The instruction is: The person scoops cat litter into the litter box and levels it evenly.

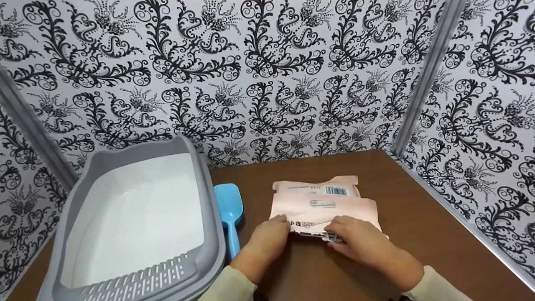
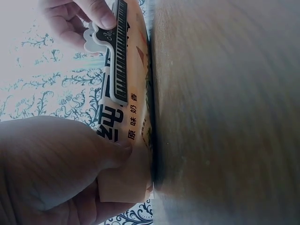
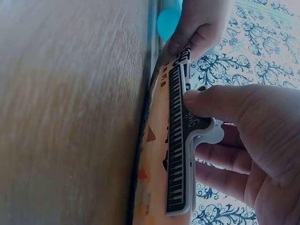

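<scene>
Piano-key clip point(image 3: 176, 145) in the right hand point(image 3: 265, 136)

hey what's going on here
A person's left hand grips one side of a pink bag on the brown table, while the right hand pinches a piano-key clip lying along the bag's near edge. Whether the clip is fully fastened, I can't tell. A blue scoop lies untouched between the bag and a grey-rimmed tray.
</scene>
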The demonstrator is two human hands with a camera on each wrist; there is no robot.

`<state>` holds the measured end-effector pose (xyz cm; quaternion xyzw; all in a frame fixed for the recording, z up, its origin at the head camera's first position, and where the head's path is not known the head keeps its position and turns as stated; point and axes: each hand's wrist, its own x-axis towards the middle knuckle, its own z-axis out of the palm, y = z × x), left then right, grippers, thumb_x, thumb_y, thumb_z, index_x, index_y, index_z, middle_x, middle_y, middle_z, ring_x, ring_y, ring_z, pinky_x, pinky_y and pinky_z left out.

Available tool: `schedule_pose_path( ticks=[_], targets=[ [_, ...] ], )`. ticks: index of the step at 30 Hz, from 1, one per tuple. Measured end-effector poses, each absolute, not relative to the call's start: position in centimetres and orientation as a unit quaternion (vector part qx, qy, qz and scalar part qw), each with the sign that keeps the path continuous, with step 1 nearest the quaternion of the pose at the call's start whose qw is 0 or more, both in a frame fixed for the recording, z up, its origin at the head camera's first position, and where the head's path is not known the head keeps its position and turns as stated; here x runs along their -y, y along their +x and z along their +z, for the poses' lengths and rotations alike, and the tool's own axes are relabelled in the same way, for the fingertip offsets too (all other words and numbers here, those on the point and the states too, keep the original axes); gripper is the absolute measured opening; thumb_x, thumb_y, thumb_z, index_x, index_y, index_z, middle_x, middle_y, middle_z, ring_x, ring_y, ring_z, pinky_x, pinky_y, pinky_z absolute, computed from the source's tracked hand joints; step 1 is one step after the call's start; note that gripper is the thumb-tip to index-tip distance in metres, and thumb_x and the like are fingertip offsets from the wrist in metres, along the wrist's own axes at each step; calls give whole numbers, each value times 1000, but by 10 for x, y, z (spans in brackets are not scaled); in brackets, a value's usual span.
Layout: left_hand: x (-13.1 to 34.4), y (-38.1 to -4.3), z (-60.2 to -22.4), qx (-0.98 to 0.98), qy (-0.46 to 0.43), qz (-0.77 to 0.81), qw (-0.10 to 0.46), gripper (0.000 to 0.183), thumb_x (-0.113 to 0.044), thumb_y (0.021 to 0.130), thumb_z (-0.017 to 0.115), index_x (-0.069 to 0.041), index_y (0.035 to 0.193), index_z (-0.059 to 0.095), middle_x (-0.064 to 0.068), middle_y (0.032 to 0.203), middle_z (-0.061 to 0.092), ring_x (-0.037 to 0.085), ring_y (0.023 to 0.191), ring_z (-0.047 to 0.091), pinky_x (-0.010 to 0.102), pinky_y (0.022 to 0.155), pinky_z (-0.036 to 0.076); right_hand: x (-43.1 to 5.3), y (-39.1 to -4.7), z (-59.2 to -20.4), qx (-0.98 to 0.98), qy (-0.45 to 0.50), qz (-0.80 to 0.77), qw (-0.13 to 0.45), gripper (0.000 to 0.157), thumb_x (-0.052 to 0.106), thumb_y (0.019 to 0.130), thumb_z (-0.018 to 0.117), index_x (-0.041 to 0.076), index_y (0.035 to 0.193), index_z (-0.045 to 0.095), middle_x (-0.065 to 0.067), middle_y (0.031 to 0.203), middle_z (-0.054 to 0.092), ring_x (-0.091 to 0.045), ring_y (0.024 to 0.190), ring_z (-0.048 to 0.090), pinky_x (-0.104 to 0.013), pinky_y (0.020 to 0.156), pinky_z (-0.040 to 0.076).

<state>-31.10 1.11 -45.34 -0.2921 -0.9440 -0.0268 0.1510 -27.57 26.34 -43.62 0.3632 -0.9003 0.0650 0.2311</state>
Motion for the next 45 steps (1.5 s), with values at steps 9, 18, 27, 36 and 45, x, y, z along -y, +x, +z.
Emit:
schedule_pose_path(
  ticks=[9,18,27,36,45],
  targets=[
    [-11,-309,-449,945,-291,-21,146,14,-1,94,63,-11,97,72,2,106,68,23,96,71,36,78,62,-260,-273,-434,904,352,48,239,23,23,78,88,21,91,69,9,87,56,-11,76,55,-31,58,49],
    [-9,-308,-446,943,-293,-12,154,14,-3,95,63,-11,96,73,1,99,65,21,86,69,35,74,61,-259,-273,-437,906,341,37,247,28,26,75,89,22,85,63,9,82,51,-12,74,54,-30,52,46],
    [-10,-307,-444,947,-288,-17,142,15,-2,95,62,-10,98,75,1,105,70,22,95,72,35,79,62,-259,-273,-436,898,354,41,259,28,24,76,88,22,83,61,9,80,49,-14,72,52,-30,51,43],
    [-12,-307,-444,950,-284,-10,127,18,-3,97,61,-10,103,76,2,115,73,22,107,72,36,86,62,-259,-270,-431,891,361,35,273,31,23,73,89,22,79,59,9,77,49,-14,70,53,-29,51,43],
    [-12,-307,-444,951,-286,-13,117,17,-3,97,62,-10,105,75,3,119,73,22,106,71,36,86,61,-258,-258,-416,898,359,34,254,30,24,74,88,23,77,58,10,76,49,-13,69,53,-29,54,41]
  ],
)
